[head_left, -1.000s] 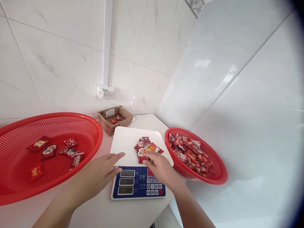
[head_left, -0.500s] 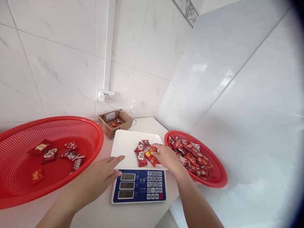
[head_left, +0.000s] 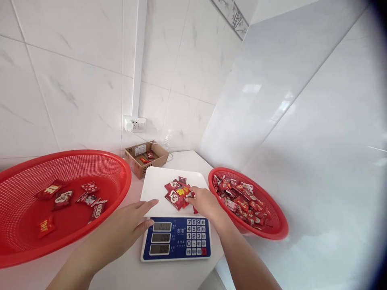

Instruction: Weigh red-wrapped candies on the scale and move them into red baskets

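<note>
While my right hand [head_left: 206, 204] touches red snack packets [head_left: 173, 197] on the weighing-scale pan [head_left: 155, 186], whether gripping I cannot tell, my left hand [head_left: 130, 222] is empty and spread wide; the packets look light, slick, best pinched by their edges.

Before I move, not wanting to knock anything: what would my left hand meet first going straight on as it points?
Your left hand would probably meet the nearest red packet on the scale plate; depth is unclear.

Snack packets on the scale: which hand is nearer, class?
Right: the right hand touches the snack packets; the left hand is apart from them, at the left edge of the scale.
</note>
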The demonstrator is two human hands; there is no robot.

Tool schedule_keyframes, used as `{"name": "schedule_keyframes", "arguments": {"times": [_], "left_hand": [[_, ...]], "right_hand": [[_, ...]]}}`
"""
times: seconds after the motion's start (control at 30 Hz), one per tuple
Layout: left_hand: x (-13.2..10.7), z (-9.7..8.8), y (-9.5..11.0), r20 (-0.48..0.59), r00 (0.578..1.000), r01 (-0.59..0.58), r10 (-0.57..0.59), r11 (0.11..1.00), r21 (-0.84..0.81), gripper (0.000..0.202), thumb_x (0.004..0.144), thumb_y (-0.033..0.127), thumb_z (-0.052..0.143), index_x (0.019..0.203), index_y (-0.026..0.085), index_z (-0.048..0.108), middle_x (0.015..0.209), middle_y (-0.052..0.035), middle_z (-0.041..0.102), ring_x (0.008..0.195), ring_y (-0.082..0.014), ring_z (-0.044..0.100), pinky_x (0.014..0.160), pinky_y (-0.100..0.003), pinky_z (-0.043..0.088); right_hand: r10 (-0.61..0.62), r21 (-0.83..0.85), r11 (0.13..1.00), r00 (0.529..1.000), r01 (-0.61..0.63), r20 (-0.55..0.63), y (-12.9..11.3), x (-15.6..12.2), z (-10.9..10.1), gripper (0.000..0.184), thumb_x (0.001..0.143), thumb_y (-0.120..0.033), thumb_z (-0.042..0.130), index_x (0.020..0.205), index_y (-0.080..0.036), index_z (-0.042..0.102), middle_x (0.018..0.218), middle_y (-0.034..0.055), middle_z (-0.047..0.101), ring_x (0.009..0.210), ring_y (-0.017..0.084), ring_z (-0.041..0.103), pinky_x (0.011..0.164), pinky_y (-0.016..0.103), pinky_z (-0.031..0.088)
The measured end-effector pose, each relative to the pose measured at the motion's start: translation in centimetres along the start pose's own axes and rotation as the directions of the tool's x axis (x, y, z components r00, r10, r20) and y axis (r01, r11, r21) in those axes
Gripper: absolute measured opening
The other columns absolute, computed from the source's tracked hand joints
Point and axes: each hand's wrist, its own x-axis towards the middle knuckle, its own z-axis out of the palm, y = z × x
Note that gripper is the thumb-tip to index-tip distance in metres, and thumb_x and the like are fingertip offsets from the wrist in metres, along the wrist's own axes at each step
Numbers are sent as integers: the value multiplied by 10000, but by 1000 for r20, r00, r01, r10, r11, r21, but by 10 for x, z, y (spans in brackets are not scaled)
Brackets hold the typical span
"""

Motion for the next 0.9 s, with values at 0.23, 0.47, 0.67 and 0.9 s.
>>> {"name": "schedule_keyframes", "arguments": {"times": [0.23, 0.47, 0.67, 0.9], "left_hand": [[0, -2, 1, -15, 1000, -6, 7, 1000, 23, 478, 936, 407, 376, 1402, 312, 426, 1311, -69, 600, 1160, -258, 587, 881, -358, 495], [-1, -1, -3, -40, 999, -33, 35, 999, 34, 478, 937, 412, 387, 1406, 327, 418, 1310, -61, 602, 1161, -260, 587, 870, -355, 506], [0, 3, -6, -46, 999, -25, 27, 999, 44, 472, 935, 425, 395, 1397, 337, 430, 1299, -54, 612, 1144, -247, 600, 891, -349, 499], [0, 2, -6, -44, 999, -27, 29, 998, 58, 480, 938, 426, 382, 1407, 329, 419, 1302, -63, 607, 1149, -254, 595, 893, -357, 496]], "right_hand": [[-47, 236, 970, 995, 66, -88, 1, -4, -5, 347, 851, -360, 541, 1166, -250, 638, 1026, 63, 718, 904, 209, 666, 789, 299, 474], [-58, 452, 886, 991, 107, -120, 27, -7, -10, 482, 842, -279, 479, 1322, -259, 519, 1225, 52, 633, 1057, 193, 613, 949, 351, 440], [35, 451, 891, 985, 47, -170, 30, 6, -4, 628, 797, -232, 526, 1413, -240, 404, 1232, 71, 611, 1063, 187, 600, 979, 359, 414], [38, 407, 913, 982, 42, -186, 41, 19, 11, 571, 856, -222, 483, 1420, -198, 395, 1258, 118, 599, 1126, 206, 584, 974, 371, 429]]}}
